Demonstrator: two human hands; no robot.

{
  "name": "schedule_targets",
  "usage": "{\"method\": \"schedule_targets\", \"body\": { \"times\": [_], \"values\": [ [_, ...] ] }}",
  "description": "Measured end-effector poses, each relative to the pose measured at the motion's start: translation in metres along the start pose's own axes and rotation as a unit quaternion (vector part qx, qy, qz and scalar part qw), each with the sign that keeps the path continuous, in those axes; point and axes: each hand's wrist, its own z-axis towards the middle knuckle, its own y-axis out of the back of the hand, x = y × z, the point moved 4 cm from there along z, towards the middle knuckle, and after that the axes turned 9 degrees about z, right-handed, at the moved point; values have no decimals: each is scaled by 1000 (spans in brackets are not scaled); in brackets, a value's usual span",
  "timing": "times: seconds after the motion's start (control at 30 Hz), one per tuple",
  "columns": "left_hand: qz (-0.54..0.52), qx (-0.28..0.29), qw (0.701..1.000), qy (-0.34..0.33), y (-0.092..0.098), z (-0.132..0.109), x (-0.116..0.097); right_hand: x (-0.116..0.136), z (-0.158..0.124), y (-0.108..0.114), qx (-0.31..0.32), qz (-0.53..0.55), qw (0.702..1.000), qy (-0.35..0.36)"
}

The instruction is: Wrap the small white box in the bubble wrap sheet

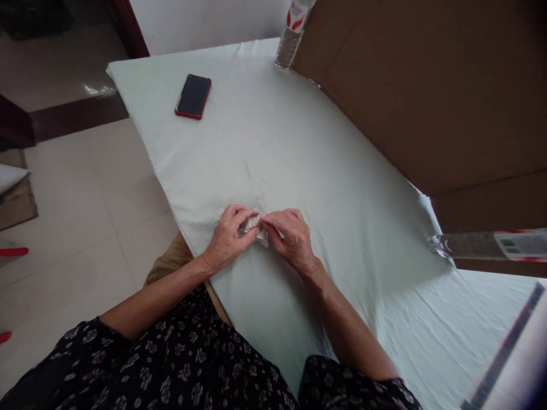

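Note:
Just above the cloth-covered table [273, 165], near its left edge, both my hands meet at a small, crinkled, clear-and-whitish plastic packet [261, 236]. My left hand [233, 233] is closed around its left side, thumb in front and fingers behind. With thumb and index finger pinched together, my right hand [290, 236] grips the packet's upper right part. The fingers cover much of it, so its contents cannot be made out.
A phone in a red case [194, 97] lies at the far left of the table. Brown cardboard [410, 97] stands along the right, with one water bottle [290, 42] at its far end and another bottle [491, 245] at its near end.

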Motion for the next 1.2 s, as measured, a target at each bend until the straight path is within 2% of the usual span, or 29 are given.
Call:
{"method": "schedule_targets", "body": {
  "times": [0.17, 0.3, 0.43, 0.53, 0.6, 0.67, 0.73, 0.8, 0.93, 1.1, 1.2],
  "values": [
    [-2, -1, 1000, -9, 1, -1, 2, 2, -5, 1, 10, -6, 999, 47],
    [-12, 8, 1000, 7, 0, -1, 3, 5, -7, 4, 6, -31, 998, 49],
    [-22, 16, 1000, 15, 4, -1, 0, 13, -12, 15, -56, -14, 997, 48],
    [-11, 21, 1000, 19, 14, -5, 1, 10, -25, 27, -116, 15, 993, -3],
    [16, 21, 1000, 14, 22, -8, 4, 0, -34, 28, -100, 27, 993, -58],
    [50, 13, 999, -11, 28, -10, 7, -11, -39, 20, -39, 33, 995, -86],
    [77, 7, 996, -39, 28, -12, 10, -18, -40, 6, 27, 36, 996, -77],
    [91, 13, 994, -58, 23, -12, 12, -22, -36, -8, 58, 38, 996, -56],
    [85, 30, 993, -77, 15, -8, 8, -16, -21, -21, 35, 46, 998, -38],
    [73, -1, 992, -103, 25, 1, -2, -9, -14, -17, -25, 56, 998, -31],
    [66, 26, 992, -105, 26, 10, 4, -20, -14, -21, 5, 71, 997, -44]
  ]
}}
